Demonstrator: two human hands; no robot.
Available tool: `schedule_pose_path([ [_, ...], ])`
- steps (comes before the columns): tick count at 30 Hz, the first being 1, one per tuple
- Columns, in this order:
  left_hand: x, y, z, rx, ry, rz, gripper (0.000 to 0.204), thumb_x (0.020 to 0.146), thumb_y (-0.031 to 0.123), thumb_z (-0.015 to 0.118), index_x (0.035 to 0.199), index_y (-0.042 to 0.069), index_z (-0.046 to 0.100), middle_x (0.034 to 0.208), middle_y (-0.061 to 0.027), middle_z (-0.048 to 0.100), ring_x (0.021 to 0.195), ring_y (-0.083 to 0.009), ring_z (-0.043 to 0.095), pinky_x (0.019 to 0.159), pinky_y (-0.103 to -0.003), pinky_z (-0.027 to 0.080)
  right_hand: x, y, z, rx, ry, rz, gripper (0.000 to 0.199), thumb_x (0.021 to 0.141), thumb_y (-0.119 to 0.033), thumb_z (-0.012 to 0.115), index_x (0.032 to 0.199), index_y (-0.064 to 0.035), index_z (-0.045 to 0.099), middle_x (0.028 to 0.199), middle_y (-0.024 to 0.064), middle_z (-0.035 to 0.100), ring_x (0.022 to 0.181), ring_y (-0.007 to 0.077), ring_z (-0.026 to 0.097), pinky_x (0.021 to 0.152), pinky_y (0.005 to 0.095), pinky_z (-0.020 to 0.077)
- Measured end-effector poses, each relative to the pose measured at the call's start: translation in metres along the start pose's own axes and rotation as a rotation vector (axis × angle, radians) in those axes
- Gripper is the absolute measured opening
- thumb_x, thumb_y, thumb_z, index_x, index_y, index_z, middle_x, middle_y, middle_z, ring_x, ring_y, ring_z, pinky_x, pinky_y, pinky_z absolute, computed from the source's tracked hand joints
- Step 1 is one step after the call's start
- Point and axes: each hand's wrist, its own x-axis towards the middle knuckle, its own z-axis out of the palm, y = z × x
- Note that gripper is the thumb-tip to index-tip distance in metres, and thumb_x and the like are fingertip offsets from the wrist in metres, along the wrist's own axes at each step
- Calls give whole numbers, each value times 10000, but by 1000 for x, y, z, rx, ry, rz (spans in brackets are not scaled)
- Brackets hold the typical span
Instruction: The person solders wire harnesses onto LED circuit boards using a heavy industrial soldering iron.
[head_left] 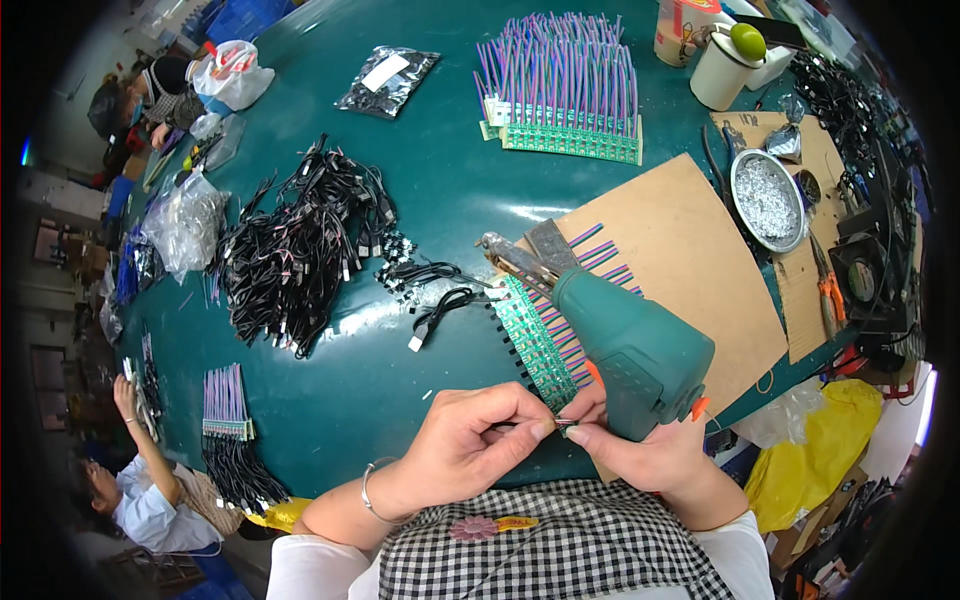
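Near the board strip's lower end, my left hand (480,435) pinches a thin dark cable (562,422) between thumb and fingertips. The thumb and fingers of my right hand (645,455) close on the tip of this same cable, so the two hands almost meet. A green gun-shaped tool (635,345) with orange parts covers part of my right hand; whether that hand bears it cannot be seen. Beyond my fingers lies a strip of green circuit boards (535,345) with striped wires, partly behind the tool. A dark metal block (550,245) rests beside the strip's far end.
A brown board (690,240) lies under the tool. Left of it are a heap of black cables (300,250) and a loose coiled cable (440,318). Another wired board panel (570,140) is farther back. A metal bowl (768,200) and orange-handled pliers (828,290) lie right. A co-worker (160,490) sits left.
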Motion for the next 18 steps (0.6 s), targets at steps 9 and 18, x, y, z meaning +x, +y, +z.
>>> schedule_pose_path([
  [9, 1, 0, 10, 52, 114, -39, 31, 807, -10, 625, 800, -21, 597, 691, -12, 621, 563, -22, 530, 522, -158, 419, 5, 4, 1, -329, -18, -177, 188, 716, 90, 637, 888, 37, 580, 720, 54, 616, 626, 99, 579, 556, 230, 474],
  [18, 3, -10, 25, -389, 217, -70, 34, 850, 6, 577, 853, -10, 547, 761, -9, 603, 648, -12, 521, 565, -167, 424, 2, 14, 2, -39, 29, -71, 458, 729, 103, 634, 1142, 52, 443, 800, 75, 597, 712, 112, 583, 634, 238, 481],
])
